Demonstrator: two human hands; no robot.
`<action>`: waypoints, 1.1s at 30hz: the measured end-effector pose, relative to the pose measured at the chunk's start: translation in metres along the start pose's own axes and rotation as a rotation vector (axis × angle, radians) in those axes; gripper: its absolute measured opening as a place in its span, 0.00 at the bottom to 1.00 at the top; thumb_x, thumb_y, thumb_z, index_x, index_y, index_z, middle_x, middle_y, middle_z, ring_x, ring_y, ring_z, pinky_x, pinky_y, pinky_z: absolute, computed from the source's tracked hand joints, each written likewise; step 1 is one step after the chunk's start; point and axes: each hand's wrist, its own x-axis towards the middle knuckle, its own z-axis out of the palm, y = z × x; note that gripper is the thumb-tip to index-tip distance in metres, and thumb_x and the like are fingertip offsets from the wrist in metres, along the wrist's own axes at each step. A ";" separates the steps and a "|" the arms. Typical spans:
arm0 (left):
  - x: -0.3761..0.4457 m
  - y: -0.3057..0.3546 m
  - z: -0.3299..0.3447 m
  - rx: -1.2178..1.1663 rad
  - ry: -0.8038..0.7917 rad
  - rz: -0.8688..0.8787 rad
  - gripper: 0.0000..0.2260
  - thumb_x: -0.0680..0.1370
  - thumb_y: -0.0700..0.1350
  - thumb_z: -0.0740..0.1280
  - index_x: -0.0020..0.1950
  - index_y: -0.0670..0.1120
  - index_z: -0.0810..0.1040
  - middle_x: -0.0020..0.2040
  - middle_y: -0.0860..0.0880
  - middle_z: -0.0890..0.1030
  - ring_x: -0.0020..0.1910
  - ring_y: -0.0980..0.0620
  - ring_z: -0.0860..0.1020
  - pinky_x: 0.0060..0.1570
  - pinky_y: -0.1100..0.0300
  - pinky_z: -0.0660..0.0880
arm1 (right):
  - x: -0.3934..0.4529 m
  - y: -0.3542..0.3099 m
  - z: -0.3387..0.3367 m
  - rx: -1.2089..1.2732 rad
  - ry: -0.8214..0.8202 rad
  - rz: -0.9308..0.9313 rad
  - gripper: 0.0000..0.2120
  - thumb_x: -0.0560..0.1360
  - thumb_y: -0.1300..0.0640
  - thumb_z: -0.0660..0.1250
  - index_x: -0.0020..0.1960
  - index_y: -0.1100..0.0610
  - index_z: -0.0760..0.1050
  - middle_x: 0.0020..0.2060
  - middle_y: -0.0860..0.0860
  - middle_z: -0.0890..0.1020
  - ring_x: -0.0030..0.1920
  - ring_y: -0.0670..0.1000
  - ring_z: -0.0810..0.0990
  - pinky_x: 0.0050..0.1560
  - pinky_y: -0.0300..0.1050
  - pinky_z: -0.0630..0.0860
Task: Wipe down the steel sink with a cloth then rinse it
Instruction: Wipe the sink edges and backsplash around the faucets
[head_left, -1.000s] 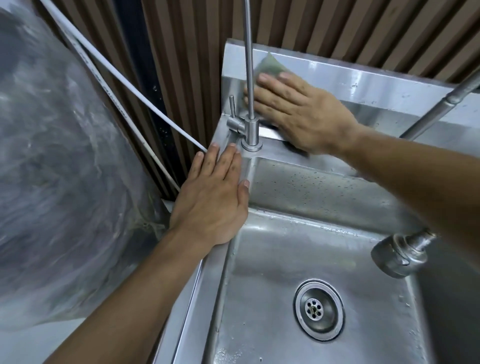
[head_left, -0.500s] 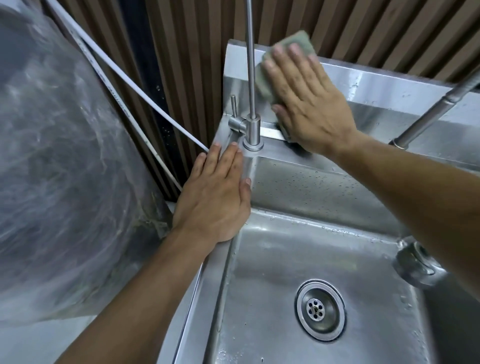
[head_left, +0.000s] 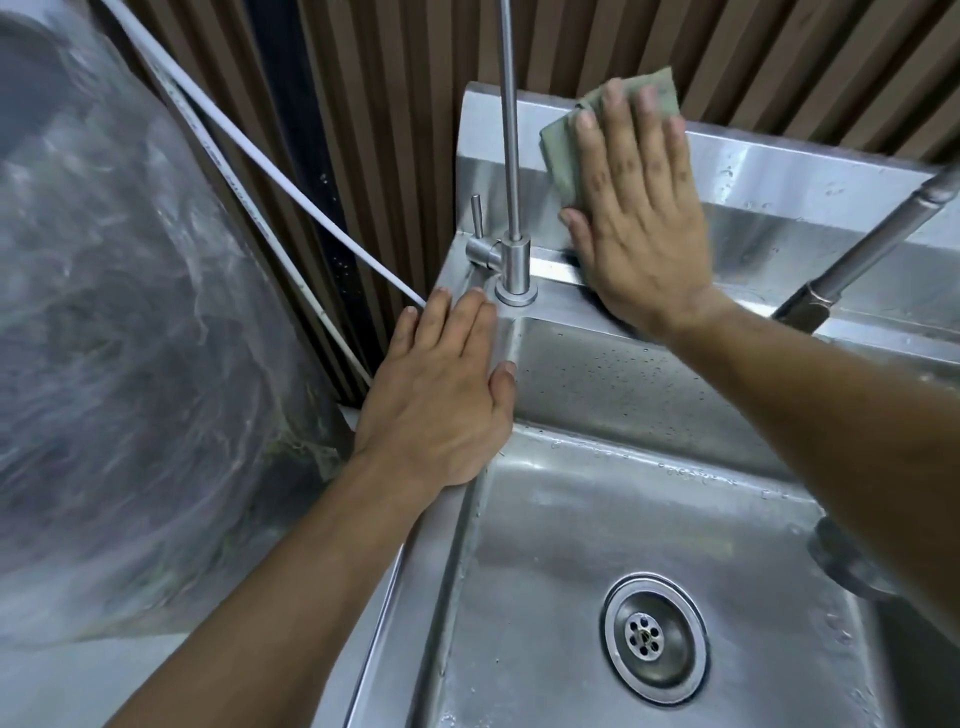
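Green cloth (head_left: 563, 150) pressed flat vs. steel sink (head_left: 571, 545) backsplash by right hand (head_left: 641, 218), fingers spread open on it, w/ left hand (head_left: 441, 400) flat, empty, on rim near small tap (head_left: 511, 239), apparently bracing. Rinse not yet begun.

We see a utility washing area, perhaps a commercial kitchen. A steel sink (head_left: 649, 519) with backsplash fills the lower right; slatted wood wall (head_left: 395, 104) runs across the top.
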 end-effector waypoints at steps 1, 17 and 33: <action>0.000 0.000 0.001 0.008 -0.002 0.000 0.32 0.82 0.57 0.39 0.85 0.47 0.46 0.86 0.51 0.46 0.84 0.49 0.43 0.82 0.49 0.41 | 0.009 -0.008 0.003 0.006 0.005 -0.046 0.28 0.88 0.48 0.47 0.83 0.62 0.49 0.82 0.63 0.55 0.82 0.63 0.54 0.82 0.59 0.47; 0.019 -0.001 0.001 0.048 0.058 0.049 0.34 0.80 0.56 0.42 0.82 0.42 0.60 0.82 0.46 0.61 0.81 0.45 0.57 0.81 0.47 0.52 | 0.036 -0.021 0.011 0.000 0.062 -0.212 0.26 0.89 0.50 0.47 0.84 0.59 0.50 0.82 0.60 0.56 0.82 0.62 0.55 0.82 0.57 0.49; 0.017 0.000 -0.002 0.030 -0.006 0.015 0.28 0.87 0.54 0.44 0.85 0.45 0.46 0.86 0.50 0.43 0.84 0.51 0.40 0.82 0.53 0.40 | 0.046 -0.009 0.016 0.027 -0.019 -0.489 0.26 0.88 0.53 0.48 0.84 0.55 0.46 0.84 0.56 0.51 0.83 0.59 0.50 0.83 0.58 0.49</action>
